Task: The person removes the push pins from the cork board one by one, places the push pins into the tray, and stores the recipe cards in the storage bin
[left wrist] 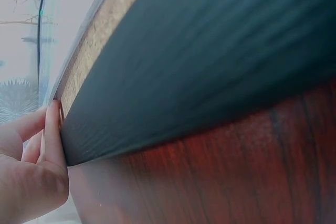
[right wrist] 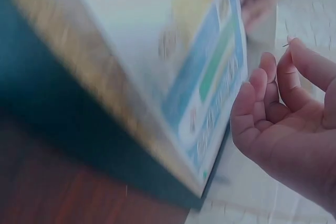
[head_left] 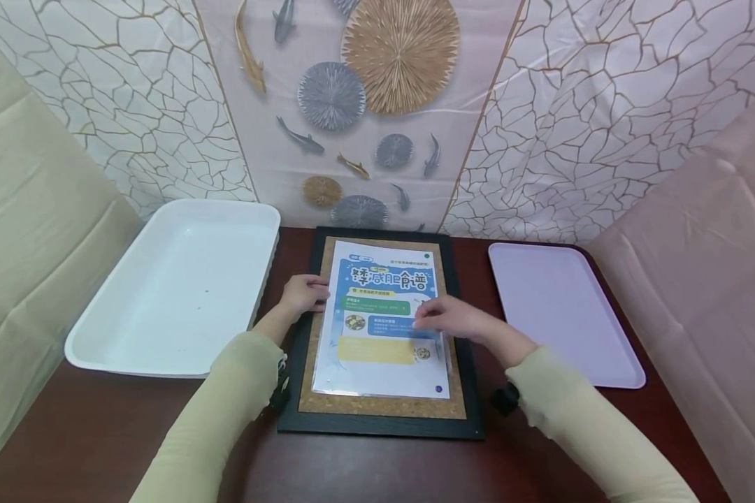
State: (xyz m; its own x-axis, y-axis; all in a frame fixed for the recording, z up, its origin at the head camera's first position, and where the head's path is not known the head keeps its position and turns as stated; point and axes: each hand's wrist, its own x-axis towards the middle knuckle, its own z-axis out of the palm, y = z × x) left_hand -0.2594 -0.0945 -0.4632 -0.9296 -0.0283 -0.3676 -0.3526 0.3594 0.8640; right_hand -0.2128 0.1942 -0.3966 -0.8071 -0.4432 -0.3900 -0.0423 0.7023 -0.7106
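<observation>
While in right hand [right wrist: 294, 124], pin [right wrist: 286, 45] half-hidden.

Screened-off tabletop workspace; home, office or lab, cannot tell. Shown by: reddish-brown table [head_left: 352, 469] under corkboard [head_left: 384, 407], patterned backdrop [head_left: 390, 122] behind corkboard, plain beige drape [head_left: 31, 241] left of corkboard, pinkish drape [head_left: 707, 272] right of corkboard.

On the table [head_left: 346, 469] we find a board [head_left: 384, 425] bearing a sheet [head_left: 377, 325], between a left tray [head_left: 176, 300] and a right tray [head_left: 560, 314]; a cloth [head_left: 377, 122] hangs behind. We note the left hand [head_left: 303, 295] at the sheet's left edge, the right hand [head_left: 451, 318] over its right side.
</observation>
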